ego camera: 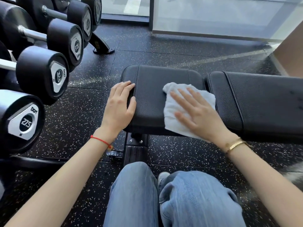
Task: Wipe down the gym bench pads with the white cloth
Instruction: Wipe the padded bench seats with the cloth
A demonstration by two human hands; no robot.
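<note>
White cloth (pixel 180 112) lies crumpled on the right half of the smaller black bench pad (pixel 150 95), its near edge hanging a little over the pad's front. From the head camera, the person's right hand (pixel 198 115) lies flat on top of the cloth with fingers straight and spread, pressing it to the pad rather than clutching it, so that grip is open. The left hand (pixel 120 105) rests on the pad's left end, fingers loosely bent over the rounded edge and the thumb lying along the top surface; it holds nothing apart from that light hold on the pad's edge. A red string bracelet (pixel 100 140) circles the left wrist and a gold bangle (pixel 236 144) the right. The longer back pad (pixel 262 102) sits just beside the smaller one to the right, a narrow gap between them. Under the smaller pad the bench's black metal frame (pixel 135 148) shows with two bolts. At left stands a rack of black dumbbells (pixel 42 72), end caps marked 27.5 and 32.5. The floor (pixel 180 46) is dark speckled rubber. The person's knees in blue jeans (pixel 172 197) fill the bottom of the view.
</note>
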